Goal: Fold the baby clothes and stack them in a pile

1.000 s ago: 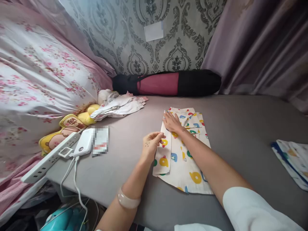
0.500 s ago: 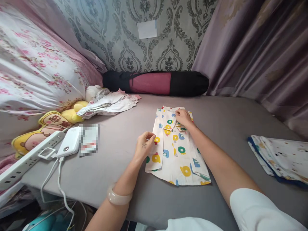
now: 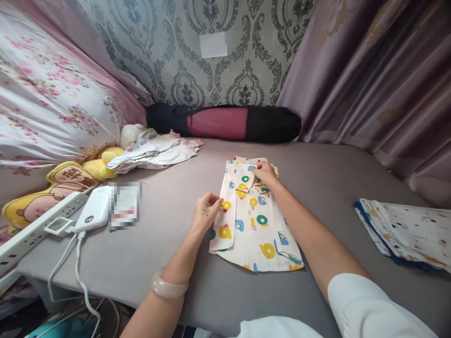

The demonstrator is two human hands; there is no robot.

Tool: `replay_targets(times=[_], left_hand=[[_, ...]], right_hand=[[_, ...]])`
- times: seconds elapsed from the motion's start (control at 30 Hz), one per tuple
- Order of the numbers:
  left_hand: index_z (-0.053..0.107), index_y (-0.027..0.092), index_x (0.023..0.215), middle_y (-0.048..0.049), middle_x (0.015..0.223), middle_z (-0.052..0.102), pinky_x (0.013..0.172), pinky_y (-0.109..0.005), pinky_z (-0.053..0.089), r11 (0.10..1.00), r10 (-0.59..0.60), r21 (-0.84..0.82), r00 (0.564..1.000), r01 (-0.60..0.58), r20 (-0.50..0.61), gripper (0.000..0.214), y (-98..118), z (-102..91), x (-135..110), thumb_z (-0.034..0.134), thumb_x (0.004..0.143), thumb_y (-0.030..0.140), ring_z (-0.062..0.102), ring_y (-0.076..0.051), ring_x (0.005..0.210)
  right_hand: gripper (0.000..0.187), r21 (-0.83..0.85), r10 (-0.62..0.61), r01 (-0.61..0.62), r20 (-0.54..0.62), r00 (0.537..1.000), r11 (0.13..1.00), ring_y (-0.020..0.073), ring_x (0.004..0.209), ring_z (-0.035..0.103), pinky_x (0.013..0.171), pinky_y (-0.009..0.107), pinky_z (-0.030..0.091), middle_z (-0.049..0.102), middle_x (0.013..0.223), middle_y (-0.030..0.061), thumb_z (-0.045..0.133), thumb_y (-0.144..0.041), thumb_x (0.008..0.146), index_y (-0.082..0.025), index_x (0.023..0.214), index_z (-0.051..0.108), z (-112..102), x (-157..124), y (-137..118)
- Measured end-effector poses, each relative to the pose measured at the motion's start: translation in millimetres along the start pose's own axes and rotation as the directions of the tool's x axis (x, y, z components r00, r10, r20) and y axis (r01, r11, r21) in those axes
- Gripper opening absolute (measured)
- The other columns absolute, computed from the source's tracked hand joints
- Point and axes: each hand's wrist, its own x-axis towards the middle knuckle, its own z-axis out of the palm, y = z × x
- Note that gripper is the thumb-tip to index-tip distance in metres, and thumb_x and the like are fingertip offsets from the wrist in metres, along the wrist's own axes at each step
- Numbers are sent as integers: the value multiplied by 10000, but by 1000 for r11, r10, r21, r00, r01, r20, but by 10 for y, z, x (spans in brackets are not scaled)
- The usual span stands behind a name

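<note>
A small cream garment (image 3: 252,225) with coloured ring prints lies partly folded on the grey bed sheet (image 3: 317,188). My left hand (image 3: 206,213) pinches the garment's left folded edge at mid-height, fingers closed on the cloth. Further up, my right hand (image 3: 265,172) grips a flap of the same garment near its collar end, fingers closed on the fabric. A pale bangle (image 3: 169,287) sits on my left wrist.
A folded patterned cloth pile (image 3: 405,232) lies at the right. At the back are a black and red roll bag (image 3: 225,123) and crumpled white clothes (image 3: 155,152). A white power bank (image 3: 94,213), power strip (image 3: 35,230), plush toys (image 3: 66,176) and floral bedding (image 3: 45,103) fill the left.
My right hand moved from lying flat on the garment's upper left to gripping a flap nearer the collar, on the right. The view shifted rightward. My left hand kept its pinch on the left edge.
</note>
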Motion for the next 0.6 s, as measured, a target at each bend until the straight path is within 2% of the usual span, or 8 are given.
replay_targets(times=[0.17, 0.3, 0.47, 0.6], left_hand=[[653, 186, 760, -15, 737, 671, 645, -282, 455, 1000, -2, -20, 1000, 2, -1, 221, -7, -3, 7, 632, 773, 406, 608, -170, 706], [651, 184, 757, -12, 737, 667, 640, -274, 451, 999, -14, -34, 1000, 14, -11, 226, 10, -12, 1, 626, 772, 408, 603, -162, 701], [648, 182, 750, -15, 721, 660, 630, -270, 446, 998, -11, -59, 1000, 10, -16, 223, 8, -7, 6, 627, 761, 404, 596, -160, 688], [646, 188, 722, -19, 695, 654, 620, -271, 445, 997, -1, -76, 1000, -2, -31, 211, 21, -10, 4, 632, 747, 397, 592, -164, 679]], right_hand=[[108, 185, -101, 121, -114, 988, 975, 178, 755, 590, 708, 272, 432, 638, 747, -2, 570, -313, 750, -225, 699, 533, 57, -73, -96], [88, 300, -201, 240, -154, 967, 923, 183, 787, 612, 768, 295, 459, 656, 792, 12, 557, -307, 749, -222, 743, 538, 123, -194, -219], [40, 298, -346, 361, -103, 933, 884, 197, 869, 639, 837, 326, 473, 694, 878, 21, 544, -265, 775, -229, 786, 557, 192, -359, -334], [59, 218, -419, 408, 6, 908, 887, 202, 915, 645, 848, 322, 465, 711, 965, 27, 542, -221, 794, -234, 841, 576, 241, -454, -372]])
